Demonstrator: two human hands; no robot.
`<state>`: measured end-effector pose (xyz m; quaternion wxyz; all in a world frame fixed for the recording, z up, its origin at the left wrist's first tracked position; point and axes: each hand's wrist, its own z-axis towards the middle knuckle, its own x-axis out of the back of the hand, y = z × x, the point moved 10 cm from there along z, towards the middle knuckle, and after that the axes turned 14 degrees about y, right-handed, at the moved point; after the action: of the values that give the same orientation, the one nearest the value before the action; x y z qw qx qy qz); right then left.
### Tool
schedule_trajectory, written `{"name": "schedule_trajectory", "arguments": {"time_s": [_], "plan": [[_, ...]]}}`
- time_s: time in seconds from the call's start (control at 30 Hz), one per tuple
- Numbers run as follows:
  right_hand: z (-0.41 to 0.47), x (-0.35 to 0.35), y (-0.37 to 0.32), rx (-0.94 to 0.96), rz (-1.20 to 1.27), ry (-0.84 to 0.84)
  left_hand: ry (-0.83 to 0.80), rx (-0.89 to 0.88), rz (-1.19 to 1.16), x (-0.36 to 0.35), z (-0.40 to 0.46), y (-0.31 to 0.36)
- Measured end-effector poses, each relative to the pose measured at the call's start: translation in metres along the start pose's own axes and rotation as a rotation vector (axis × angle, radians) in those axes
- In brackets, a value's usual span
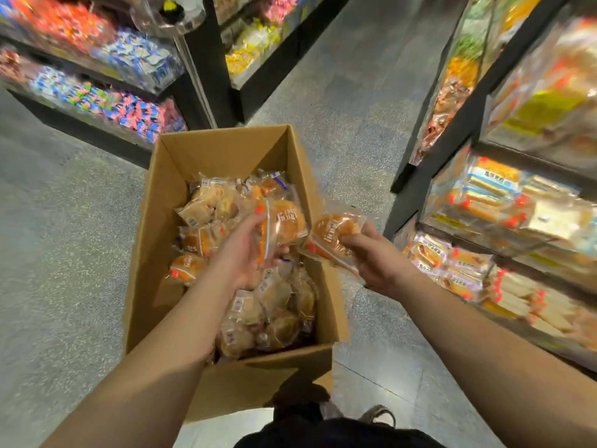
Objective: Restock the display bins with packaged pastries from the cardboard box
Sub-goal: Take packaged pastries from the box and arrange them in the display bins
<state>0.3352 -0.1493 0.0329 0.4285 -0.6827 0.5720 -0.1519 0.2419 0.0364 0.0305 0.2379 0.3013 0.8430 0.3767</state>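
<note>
Above cardboard box (pixel 223 150), hands (pixel 240 253) (pixel 376 257) each gripping pastry

My way down into the cardboard box (pixel 223 150) is open from above; its flaps stand upright, and the far half is bare cardboard wall above the heaped pastry packets (pixel 274 299). My left hand (pixel 240 253) holds a packet over the heap, my right hand (pixel 378 257) another just past the box's right wall, over bare floor (pixel 355 108). On my right the display bins (pixel 504 227) are near, packed with packets behind clear fronts, with black shelf edges between tiers. The aisle ahead is open floor between shelving (pixel 97 92) on the left and right.
</note>
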Motion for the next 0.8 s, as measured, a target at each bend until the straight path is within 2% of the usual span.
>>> {"name": "schedule_trajectory", "arguments": {"time_s": [0.17,0.33,0.47,0.67,0.8], "plan": [[-0.045,0.087,-0.018,-0.025,0.201,0.028,-0.036,-0.024,0.121,-0.085,-0.033,-0.027],[-0.1,0.206,-0.03,0.033,0.192,0.086,-0.127,-0.04,0.158,-0.194,-0.08,-0.073],[-0.16,0.311,-0.044,0.067,0.368,0.136,-0.219,-0.066,0.164,-0.296,-0.135,-0.124],[-0.244,0.447,-0.059,0.133,0.493,0.202,-0.442,0.002,0.149,-0.441,-0.225,-0.193],[-0.29,0.526,-0.073,0.205,0.432,0.347,-0.642,0.064,0.233,-0.522,-0.278,-0.218]]}}
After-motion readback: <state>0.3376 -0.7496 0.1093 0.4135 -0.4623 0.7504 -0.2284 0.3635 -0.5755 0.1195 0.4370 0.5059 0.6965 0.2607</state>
